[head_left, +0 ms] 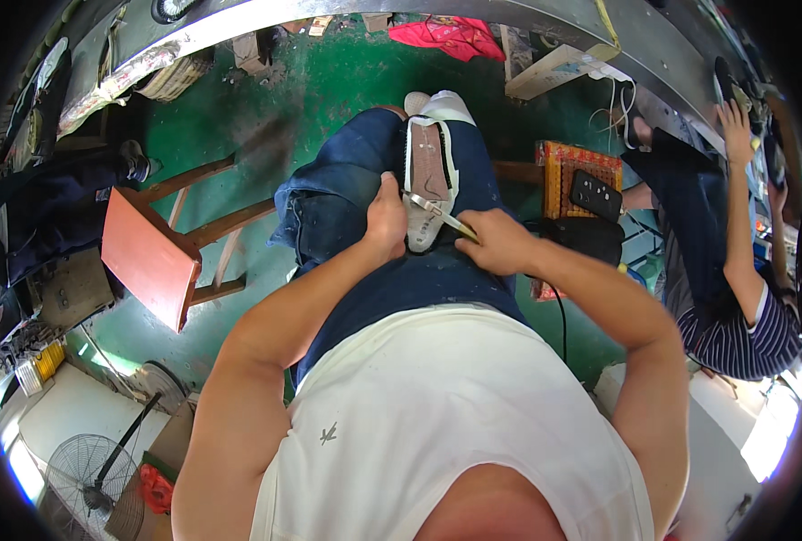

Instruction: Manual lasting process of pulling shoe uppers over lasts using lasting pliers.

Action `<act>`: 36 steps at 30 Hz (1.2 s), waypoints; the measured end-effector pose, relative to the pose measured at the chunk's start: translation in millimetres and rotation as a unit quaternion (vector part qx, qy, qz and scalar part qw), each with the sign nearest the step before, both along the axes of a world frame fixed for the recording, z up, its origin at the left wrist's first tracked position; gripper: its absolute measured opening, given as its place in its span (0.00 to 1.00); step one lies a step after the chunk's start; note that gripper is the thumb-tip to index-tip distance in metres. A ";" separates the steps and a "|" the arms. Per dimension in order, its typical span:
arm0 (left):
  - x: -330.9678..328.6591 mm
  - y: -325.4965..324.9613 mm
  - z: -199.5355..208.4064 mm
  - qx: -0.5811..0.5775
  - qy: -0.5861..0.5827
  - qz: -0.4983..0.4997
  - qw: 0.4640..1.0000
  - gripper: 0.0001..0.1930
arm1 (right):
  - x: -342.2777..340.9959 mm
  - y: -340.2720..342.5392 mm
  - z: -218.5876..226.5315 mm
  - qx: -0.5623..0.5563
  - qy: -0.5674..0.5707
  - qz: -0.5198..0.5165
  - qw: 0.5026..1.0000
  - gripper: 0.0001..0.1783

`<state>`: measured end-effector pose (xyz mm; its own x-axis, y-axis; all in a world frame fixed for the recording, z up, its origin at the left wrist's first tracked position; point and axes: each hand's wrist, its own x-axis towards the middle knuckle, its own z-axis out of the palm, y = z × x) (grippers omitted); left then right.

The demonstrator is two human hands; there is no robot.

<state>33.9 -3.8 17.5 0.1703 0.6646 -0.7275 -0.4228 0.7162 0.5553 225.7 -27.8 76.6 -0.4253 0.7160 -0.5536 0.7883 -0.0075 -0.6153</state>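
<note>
Across my thighs lies a shoe point(429, 162), bottom side up, with a brown insole, a white edge and a grey end toward me. My left hand point(387, 219) is closed on the shoe's left side near that end, thumb up along its edge. My right hand point(498, 242) grips the handles of metal pliers point(451, 222) from the right. The silver head of the pliers rests over the grey end of the shoe, close to my left thumb. Whether the jaws pinch the material is too small to tell.
To my left stands a stool with an orange top point(153, 257). On my right a black phone point(595, 195) rests on a patterned seat point(568, 167), beside a black pouch point(590, 242). A metal workbench point(329, 18) runs ahead. Co-workers sit on both sides. A fan point(94, 482) stands behind left.
</note>
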 end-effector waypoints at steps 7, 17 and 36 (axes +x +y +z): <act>10.6 -5.6 -56.2 0.210 0.339 -0.066 0.915 0.29 | 17.5 3.7 29.1 -0.245 0.046 -0.133 0.959 0.14; 6.8 -4.4 -40.9 0.384 0.354 -0.164 0.836 0.27 | 27.8 37.0 -5.1 0.130 -0.115 0.033 0.984 0.16; -8.9 34.4 5.8 0.442 0.350 -0.489 0.666 0.27 | 45.1 63.5 -5.4 -0.008 0.042 -0.154 0.987 0.28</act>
<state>25.0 30.6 23.3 0.6612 0.7054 -0.2555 0.5895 -0.2778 0.7585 270.8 35.7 71.2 -0.2342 0.8100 -0.5376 0.6938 -0.2481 -0.6761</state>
